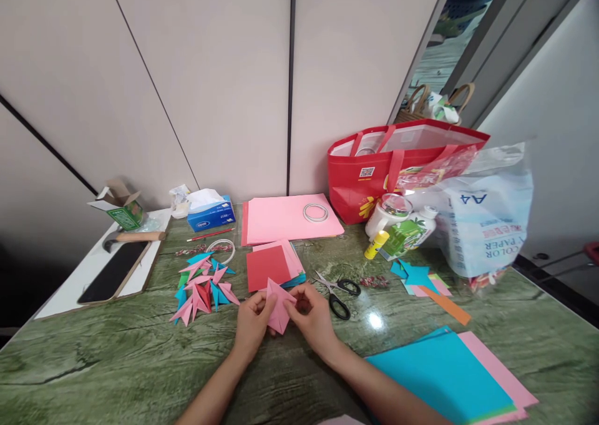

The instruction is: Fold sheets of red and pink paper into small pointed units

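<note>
Between my two hands is a pink folded paper [279, 309], diamond-shaped with a point at its top. My left hand [253, 317] pinches its left side, the thumb lying on the front. From the right, my right hand [312, 312] grips the other edge with thumb and fingers. Just beyond the folded paper lies a stack of square sheets with a red square [266, 268] on top. Black-handled scissors [337, 291] rest open to the right of my right hand. Left of my left hand sits a pile of folded paper pieces [200, 291] in pink, blue, red and green.
Blue and pink sheets [440, 372] lie at the front right. Pink sheets [281, 216] with a ring, a tissue box [210, 216], and a red bag [355, 185] stand along the wall. A glue stick [377, 245], paper scraps [416, 275] and a plastic A4 paper bag [486, 213] are right.
</note>
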The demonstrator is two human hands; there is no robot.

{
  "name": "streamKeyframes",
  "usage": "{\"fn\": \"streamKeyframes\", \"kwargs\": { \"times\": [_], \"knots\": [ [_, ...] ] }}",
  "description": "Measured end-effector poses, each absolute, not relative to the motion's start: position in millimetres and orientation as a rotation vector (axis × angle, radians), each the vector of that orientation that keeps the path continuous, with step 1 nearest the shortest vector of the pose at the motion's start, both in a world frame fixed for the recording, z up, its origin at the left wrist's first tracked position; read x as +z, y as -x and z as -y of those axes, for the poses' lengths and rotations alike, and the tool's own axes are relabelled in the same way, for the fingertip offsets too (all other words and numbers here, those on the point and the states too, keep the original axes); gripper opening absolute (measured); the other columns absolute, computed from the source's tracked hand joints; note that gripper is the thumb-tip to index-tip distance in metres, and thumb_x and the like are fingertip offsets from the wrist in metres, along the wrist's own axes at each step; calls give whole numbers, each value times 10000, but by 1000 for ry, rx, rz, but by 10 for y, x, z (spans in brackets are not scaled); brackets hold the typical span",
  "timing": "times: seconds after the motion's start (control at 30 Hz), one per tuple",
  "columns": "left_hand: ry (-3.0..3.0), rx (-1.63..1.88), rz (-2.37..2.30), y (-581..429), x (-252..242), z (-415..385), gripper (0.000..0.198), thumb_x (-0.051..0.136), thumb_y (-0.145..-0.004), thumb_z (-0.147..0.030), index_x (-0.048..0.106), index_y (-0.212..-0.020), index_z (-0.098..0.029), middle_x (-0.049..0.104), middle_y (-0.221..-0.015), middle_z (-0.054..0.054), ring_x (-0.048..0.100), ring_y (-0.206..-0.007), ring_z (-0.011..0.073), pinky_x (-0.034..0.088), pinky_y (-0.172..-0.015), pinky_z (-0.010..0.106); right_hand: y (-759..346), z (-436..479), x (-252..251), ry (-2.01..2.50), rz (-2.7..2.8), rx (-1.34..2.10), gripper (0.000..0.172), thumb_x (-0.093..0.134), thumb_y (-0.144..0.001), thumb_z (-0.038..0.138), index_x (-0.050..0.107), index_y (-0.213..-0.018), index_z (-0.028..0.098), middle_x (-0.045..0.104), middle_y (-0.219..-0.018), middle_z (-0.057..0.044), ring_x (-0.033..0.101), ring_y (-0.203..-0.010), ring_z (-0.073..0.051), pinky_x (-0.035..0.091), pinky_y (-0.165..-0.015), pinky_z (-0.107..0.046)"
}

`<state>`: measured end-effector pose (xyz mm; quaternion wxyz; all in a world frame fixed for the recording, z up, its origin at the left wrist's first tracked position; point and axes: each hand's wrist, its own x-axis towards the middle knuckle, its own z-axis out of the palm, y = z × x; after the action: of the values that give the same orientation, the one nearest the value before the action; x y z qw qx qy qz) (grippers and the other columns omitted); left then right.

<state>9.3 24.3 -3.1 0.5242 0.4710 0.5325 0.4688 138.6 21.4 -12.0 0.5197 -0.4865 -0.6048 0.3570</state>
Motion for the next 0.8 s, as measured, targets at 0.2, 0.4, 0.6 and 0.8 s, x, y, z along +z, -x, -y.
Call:
{"fn": "streamKeyframes", "kwargs": {
  "times": [0.2, 0.4, 0.6, 0.8],
  "knots": [
    [-1150, 1124, -1285, -121, 12, -212, 246, 646, -644, -363, 634, -683, -120, 569, -444, -35, 481, -330, 99, 399, -306, 189, -1374, -216, -164, 1186, 1425, 905, 68, 518, -731, 158, 533, -798, 166, 443, -593, 41, 418, -507, -95, 358, -469, -195],
    [-1202, 1131, -1297, -120, 16, -206, 264, 584, -702, -383, 602, -631, -130, 528, -389, -47, 442, -282, 85, 359, -281, 174, -1419, -169, -196, 1045, 1808, 526, 336, 460, -732, 78, 549, -1039, 181, 466, -670, -1, 456, -591, -127, 397, -533, -226],
    [-1315, 1088, -1330, -87, -53, -218, 259, 559, -723, -372, 618, -696, -121, 554, -469, -25, 449, -334, 88, 357, -292, 175, -1415, -185, -293, 1045, 2004, 352, 547, 400, -779, 72, 330, -1302, 217, 472, -823, -62, 496, -718, -169, 469, -603, -280],
    [-1355, 1088, -1295, -64, -66, -236, 231, 585, -698, -358, 626, -686, -131, 560, -498, -28, 489, -406, 102, 383, -365, 182, -1401, -161, -222, 1140, 2111, 467, 583, 398, -798, 94, 228, -1345, 204, 441, -920, -100, 498, -798, -202, 491, -651, -339]
  ]
}}
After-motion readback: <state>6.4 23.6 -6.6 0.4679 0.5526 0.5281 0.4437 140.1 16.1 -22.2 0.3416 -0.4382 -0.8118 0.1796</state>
